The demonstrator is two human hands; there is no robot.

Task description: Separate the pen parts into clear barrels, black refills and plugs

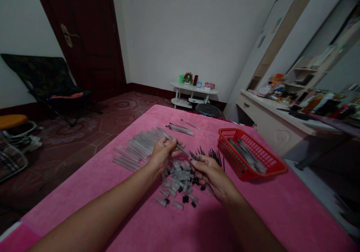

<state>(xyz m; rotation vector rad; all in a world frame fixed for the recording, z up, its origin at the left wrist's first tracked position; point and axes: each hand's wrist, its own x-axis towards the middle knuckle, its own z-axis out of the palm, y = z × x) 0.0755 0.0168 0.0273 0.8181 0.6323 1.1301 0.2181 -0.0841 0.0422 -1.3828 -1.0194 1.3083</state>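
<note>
My left hand is closed around a clear pen barrel, which slants down toward my right hand. At its lower end my right hand pinches a thin dark piece that looks like a pen refill. Left of my hands lies a row of clear pen barrels. Below them is a loose pile of clear pen caps with small black plugs among it. Dark refills lie behind my right hand, partly hidden by it.
A red plastic basket holding several pens stands at the right. Several finished-looking pens lie toward the far edge of the pink cloth-covered table. Beyond are a small white side table and a cluttered dresser.
</note>
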